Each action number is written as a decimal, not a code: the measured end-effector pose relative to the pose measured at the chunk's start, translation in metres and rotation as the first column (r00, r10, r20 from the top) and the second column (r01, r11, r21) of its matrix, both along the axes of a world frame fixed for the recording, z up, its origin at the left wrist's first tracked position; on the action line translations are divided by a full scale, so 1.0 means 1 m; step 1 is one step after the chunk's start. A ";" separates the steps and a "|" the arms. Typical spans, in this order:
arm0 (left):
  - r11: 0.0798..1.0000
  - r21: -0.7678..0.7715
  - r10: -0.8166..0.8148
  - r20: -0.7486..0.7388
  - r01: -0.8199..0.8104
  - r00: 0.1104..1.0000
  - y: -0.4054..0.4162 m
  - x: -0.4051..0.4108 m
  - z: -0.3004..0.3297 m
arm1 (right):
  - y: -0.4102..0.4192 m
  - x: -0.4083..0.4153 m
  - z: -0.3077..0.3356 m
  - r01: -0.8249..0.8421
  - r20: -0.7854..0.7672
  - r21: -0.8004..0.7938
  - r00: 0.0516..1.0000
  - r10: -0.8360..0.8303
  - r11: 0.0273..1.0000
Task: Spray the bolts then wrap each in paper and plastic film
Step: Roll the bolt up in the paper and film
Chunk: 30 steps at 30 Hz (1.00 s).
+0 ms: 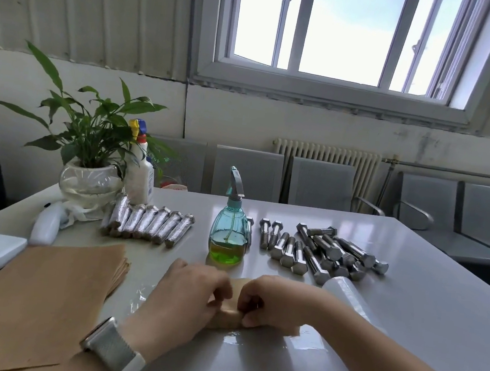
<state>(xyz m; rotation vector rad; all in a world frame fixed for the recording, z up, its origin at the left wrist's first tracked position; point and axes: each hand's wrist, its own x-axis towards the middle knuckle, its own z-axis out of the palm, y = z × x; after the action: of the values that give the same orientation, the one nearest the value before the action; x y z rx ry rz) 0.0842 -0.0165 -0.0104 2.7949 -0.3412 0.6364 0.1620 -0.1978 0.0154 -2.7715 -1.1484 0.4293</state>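
While your left hand (pixel 193 288) and right hand (pixel 271 301) pinch the paper-wrapped bolt (pixel 225 316) on the plastic film (pixel 251 341) at the counter's (pixel 406 308) near edge, grip its ends; it's heavy, stiff, and the film is slippery.

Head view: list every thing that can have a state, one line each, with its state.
Left hand: grips the brown paper-wrapped bolt.
Right hand: grips the same bolt.
Teal glass spray bottle: upright, partly full of green liquid.
Bare steel bolts: lying unwrapped.
Film-wrapped bolts: finished, in a row.
Brown paper sheets: stacked flat.
Plastic film roll: lying down.
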 end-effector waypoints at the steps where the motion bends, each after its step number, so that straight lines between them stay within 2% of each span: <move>1: 0.995 0.093 -0.049 0.047 0.045 0.998 0.000 -0.003 -0.003 | 0.000 0.001 0.000 -0.001 0.000 -0.003 1.000 0.001 1.000; 4: 0.979 0.186 -0.089 0.046 0.079 0.995 0.000 -0.010 -0.006 | 0.001 0.004 0.001 -0.009 -0.014 -0.031 1.000 0.008 0.999; 5: 0.982 0.167 -0.085 0.009 0.082 0.996 0.000 -0.011 -0.006 | 0.002 0.004 0.002 -0.013 -0.020 -0.054 1.000 0.012 0.998; 12: 0.999 0.021 -0.036 0.001 0.036 0.999 0.006 -0.002 -0.018 | 0.010 0.011 0.015 -0.052 -0.085 -0.186 0.996 0.037 0.981; 14: 0.999 0.023 -0.026 -0.002 0.026 1.000 0.006 -0.001 -0.021 | 0.013 0.018 0.020 -0.034 -0.041 -0.090 0.999 0.031 0.995; 16: 1.000 0.016 -0.023 -0.014 0.023 1.000 0.006 0.000 -0.020 | 0.015 0.028 0.020 0.047 0.055 0.118 0.997 -0.054 0.992; 17: 1.000 0.002 -0.024 -0.021 0.024 0.999 0.006 0.000 -0.020 | 0.017 0.034 0.017 0.083 0.118 0.155 0.988 -0.102 0.984; 20: 1.000 -0.014 -0.022 -0.058 0.021 0.998 0.007 0.000 -0.019 | 0.022 0.046 0.003 0.130 0.221 0.004 0.967 -0.128 0.992; 23: 0.999 -0.022 -0.029 -0.061 0.027 0.998 0.008 -0.001 -0.018 | 0.024 0.051 0.000 0.133 0.194 -0.025 0.973 -0.126 0.991; 26: 0.997 -0.067 -0.048 -0.044 0.045 0.998 0.009 -0.001 -0.018 | 0.022 0.050 0.012 0.118 0.063 -0.030 0.991 -0.116 0.993; 28: 0.998 -0.054 -0.041 -0.043 0.039 0.998 0.008 -0.001 -0.018 | 0.020 0.046 0.018 0.082 0.013 -0.105 0.997 -0.081 0.991; 30: 0.999 -0.029 -0.025 -0.029 0.025 0.999 0.008 -0.002 -0.018 | 0.017 0.041 0.021 0.036 0.057 -0.198 0.998 -0.025 0.979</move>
<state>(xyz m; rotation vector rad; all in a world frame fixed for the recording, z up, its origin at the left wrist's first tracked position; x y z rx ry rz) 0.0827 -0.0084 -0.0284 2.7659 -0.3580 0.5890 0.2031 -0.1804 0.0362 -2.9851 -1.1305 0.4951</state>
